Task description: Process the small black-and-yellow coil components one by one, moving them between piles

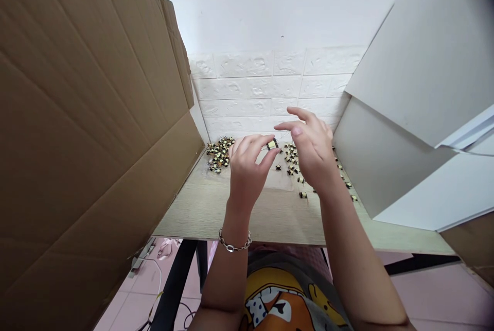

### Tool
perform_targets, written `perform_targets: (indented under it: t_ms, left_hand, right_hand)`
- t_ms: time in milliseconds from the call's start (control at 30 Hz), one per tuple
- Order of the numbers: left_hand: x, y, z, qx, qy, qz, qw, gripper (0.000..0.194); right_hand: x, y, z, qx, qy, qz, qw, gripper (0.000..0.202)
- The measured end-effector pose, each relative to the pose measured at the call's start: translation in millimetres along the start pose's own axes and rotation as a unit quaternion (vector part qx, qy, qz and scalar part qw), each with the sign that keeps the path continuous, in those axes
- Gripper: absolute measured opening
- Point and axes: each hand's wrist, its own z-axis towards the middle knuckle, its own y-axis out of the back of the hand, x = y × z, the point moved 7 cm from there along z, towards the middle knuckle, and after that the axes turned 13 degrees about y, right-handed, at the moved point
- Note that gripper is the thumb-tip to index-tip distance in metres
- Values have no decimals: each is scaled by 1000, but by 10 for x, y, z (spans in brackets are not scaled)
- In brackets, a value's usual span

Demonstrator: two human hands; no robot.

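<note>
1. Component – small, yellow in the middle and black at the ends – sits pinched between the thumb and index fingertip of our left hand, raised over the table.
2. Our right hand is open just beside it, index and middle fingers stretched towards the component; we cannot tell whether any fine wire lies against the thumb.
3. A dense pile of similar components lies to the left of our hands, and loose components are scattered beneath and around the right one.
4. A chain bracelet circles our left wrist.
5. Cardboard stands on our left, white panels on our right – a brick-patterned wall ahead.
</note>
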Motion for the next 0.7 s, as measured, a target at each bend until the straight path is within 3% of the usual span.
perform_targets:
  t_ms: [267, 700]
  left_hand:
    - [31, 27, -6, -12, 3, -14, 1000, 18]
    - [108, 86, 12, -42, 68, -39, 996, 18]
  right_hand:
    - [-21, 62, -64, -33, -3, 8, 999, 39]
    - [40, 30, -175, -12, 34, 23, 999, 38]
